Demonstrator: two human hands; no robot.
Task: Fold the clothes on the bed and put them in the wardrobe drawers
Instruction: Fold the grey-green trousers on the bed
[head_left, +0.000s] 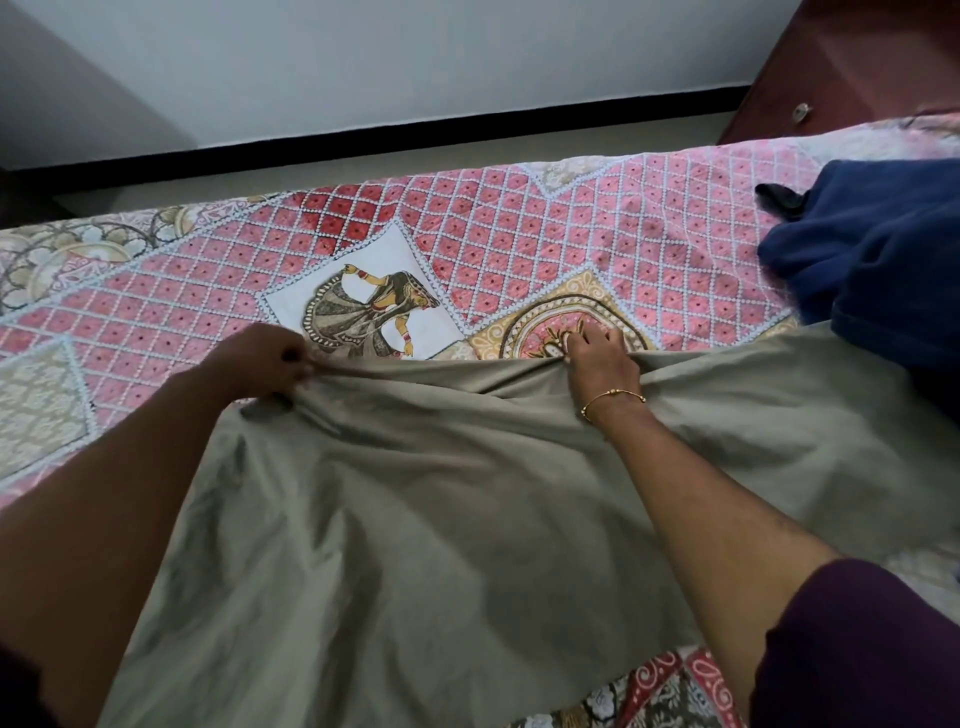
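A large olive-grey garment (415, 519) lies spread over the near half of the bed (519, 244), its far edge pulled taut into a ridge. My left hand (265, 366) pinches that far edge at the left end, fingers curled round the cloth. My right hand (597, 358), with a gold bangle on the wrist, grips the same edge further right, its fingertips reaching onto the bedspread. A crumpled dark blue garment (878, 249) lies on the bed at the right, partly over the grey cloth's right end.
The bedspread is pink and red with a white lattice and a printed dancer panel. Past the bed's far edge lie a strip of floor (363, 169) and a white wall with black skirting. A dark red-brown wooden cabinet (831, 67) with a round knob stands at the upper right.
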